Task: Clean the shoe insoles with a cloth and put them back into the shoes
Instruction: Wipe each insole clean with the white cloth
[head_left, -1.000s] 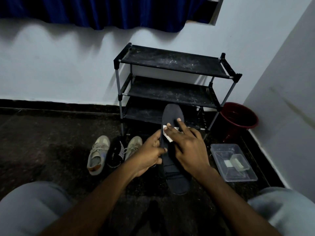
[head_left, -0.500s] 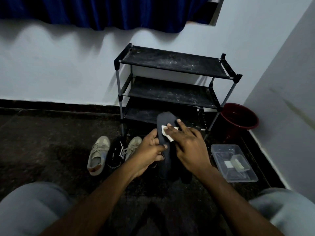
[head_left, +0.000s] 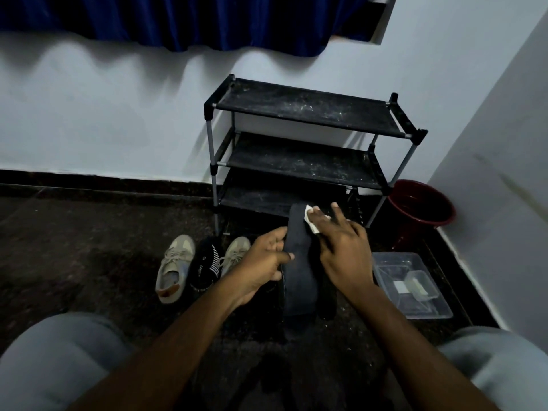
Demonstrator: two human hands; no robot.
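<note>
A long black insole (head_left: 298,268) stands on edge in front of me, its toe end pointing at the shoe rack. My left hand (head_left: 264,261) grips the insole's left edge at mid-length, thumb and fingers curled round it. My right hand (head_left: 341,247) lies with straight fingers over a small white cloth (head_left: 311,221), pressing it against the insole's upper right side. Two beige sneakers (head_left: 172,266) (head_left: 235,252) stand on the floor to the left, with a black striped item (head_left: 206,265) between them. A second dark shape (head_left: 326,301), low beside the insole, is too dim to name.
A black three-tier shoe rack (head_left: 299,114) stands against the white wall just beyond my hands. A red bucket (head_left: 421,206) sits in the right corner. A clear plastic tub (head_left: 412,284) with small items lies on the dark floor at the right. My knees frame the bottom corners.
The insole has turned from lying flat, face up, to standing on edge and sits lower. My right hand and the cloth have slid toward the toe end. My left hand keeps its grip.
</note>
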